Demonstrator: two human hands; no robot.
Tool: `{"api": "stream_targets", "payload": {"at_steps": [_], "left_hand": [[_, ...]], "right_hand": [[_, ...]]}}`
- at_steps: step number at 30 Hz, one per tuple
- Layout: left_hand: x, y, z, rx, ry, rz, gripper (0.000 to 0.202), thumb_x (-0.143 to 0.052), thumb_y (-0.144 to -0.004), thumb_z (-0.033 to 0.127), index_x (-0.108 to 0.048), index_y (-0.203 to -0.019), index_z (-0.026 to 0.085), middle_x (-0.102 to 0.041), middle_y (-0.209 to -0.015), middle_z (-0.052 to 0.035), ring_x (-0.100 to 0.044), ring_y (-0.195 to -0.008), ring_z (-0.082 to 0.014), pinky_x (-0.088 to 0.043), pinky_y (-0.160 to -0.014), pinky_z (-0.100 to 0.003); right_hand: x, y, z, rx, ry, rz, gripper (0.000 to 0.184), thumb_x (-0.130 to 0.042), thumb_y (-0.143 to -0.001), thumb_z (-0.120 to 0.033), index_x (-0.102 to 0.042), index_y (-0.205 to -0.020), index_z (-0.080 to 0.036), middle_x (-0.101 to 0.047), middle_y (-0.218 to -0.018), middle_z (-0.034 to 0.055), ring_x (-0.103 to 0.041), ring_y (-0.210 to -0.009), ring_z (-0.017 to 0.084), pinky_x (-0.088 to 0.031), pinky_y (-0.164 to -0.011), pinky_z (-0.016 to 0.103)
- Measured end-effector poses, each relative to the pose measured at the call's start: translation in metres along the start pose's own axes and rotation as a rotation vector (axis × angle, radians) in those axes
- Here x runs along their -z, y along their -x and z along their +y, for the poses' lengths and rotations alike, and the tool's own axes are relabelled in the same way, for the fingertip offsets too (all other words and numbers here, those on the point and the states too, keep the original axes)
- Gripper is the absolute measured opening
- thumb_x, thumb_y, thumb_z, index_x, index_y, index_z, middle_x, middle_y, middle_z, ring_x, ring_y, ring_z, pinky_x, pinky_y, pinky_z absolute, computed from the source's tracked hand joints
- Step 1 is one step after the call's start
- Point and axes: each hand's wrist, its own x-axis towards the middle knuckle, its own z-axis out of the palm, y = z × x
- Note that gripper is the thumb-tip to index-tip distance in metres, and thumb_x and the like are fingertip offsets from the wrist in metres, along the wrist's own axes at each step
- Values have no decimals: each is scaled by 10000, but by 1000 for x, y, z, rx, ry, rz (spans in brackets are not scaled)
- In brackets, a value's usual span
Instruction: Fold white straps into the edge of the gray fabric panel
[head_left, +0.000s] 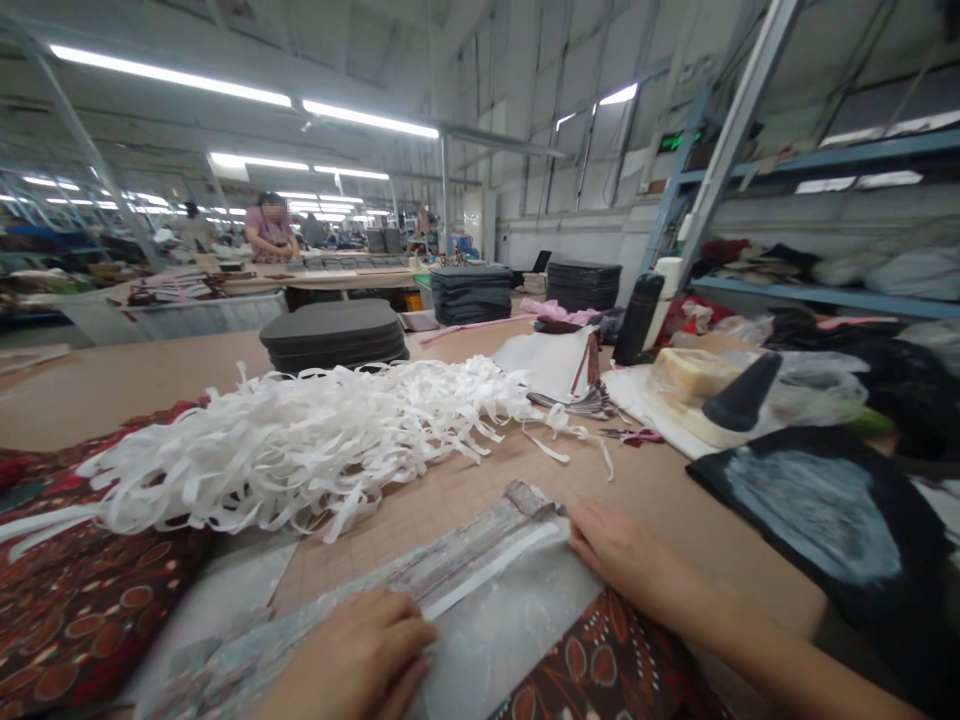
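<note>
My left hand (360,650) lies at the bottom centre with its fingers pressed flat together on the near end of a white strip (491,570). That strip runs along a long grey glue-stained board (465,555) on a clear plastic sheet (502,630). My right hand (615,550) presses its fingertips on the strip's far end, fingers stretched out. A dark red patterned fabric piece (607,670) lies under my right forearm. Just beyond the board sits a big heap of loose white strips (300,440).
More red patterned fabric (82,590) covers the left of the brown table (675,480). Stacks of dark grey cut pieces (334,335) stand behind the heap. At right lie a black glue-smeared pad (832,520), a black cone-tipped bottle (742,395) and shelving (825,160). A person (268,230) works far off.
</note>
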Motion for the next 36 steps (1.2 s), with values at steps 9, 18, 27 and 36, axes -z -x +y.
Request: {"api": "stream_targets", "payload": {"at_steps": [9,18,27,36], "left_hand": [[-26,-101,19,-64,225,80,228,-444,-851,158,-594,-1021,181,-608,-959,-54,-565,-890,-182,-444,-811,-309],[-43,-126,21,84,221,136,64,-563,-766,150,-611,-806,166,-618,-855,-27,-564,-840,-171,-431,-753,-274],[-41,-119,33,58,-156,131,127,-529,-835,272,-622,-799,194,-643,-794,-43,-541,-816,-252,-346,-709,-371],[-20,-80,16,89,-262,-99,204,-500,-838,337,-596,-735,190,-638,-722,-33,-568,-740,-220,-371,-687,-338]], "right_hand": [[8,-29,1,-141,-826,-175,209,-567,-753,-126,-471,-932,-175,-484,-667,-52,-472,-603,109,-359,-543,218],[-17,-37,11,29,-901,22,325,-516,-692,9,-514,-960,-176,-568,-863,-1,-532,-792,126,-428,-727,251],[-26,-29,15,39,-569,119,380,-509,-754,-44,-519,-1105,-190,-604,-1021,51,-553,-916,161,-428,-822,315],[-18,-27,11,-25,-588,65,318,-558,-761,-98,-523,-1060,-200,-615,-900,27,-568,-802,156,-441,-740,281]]}}
